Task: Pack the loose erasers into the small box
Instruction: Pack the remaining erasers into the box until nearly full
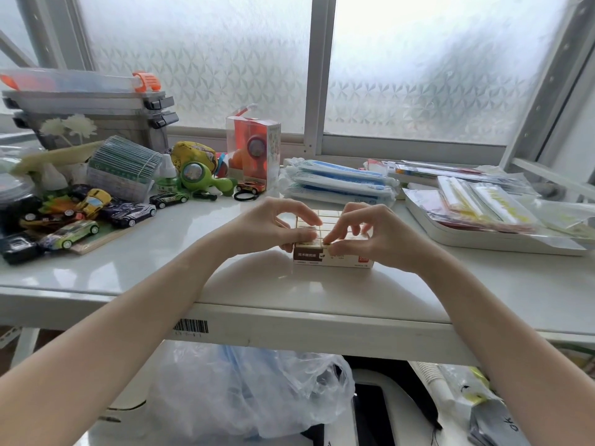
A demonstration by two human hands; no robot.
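Both hands sit over the box (333, 252) near the bench (161, 268) edge: left hand (273, 225) grips its side, right hand (363, 230) pinches an eraser (329, 242).

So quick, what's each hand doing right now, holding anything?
Left hand: grips the left end of the box, thumb on the erasers.
Right hand: fingertips pinch an eraser at the box's front row.

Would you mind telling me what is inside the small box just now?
The small box holds rows of pale erasers standing side by side. The left hand and right hand cover the front row and right side, so any gaps there are hidden.
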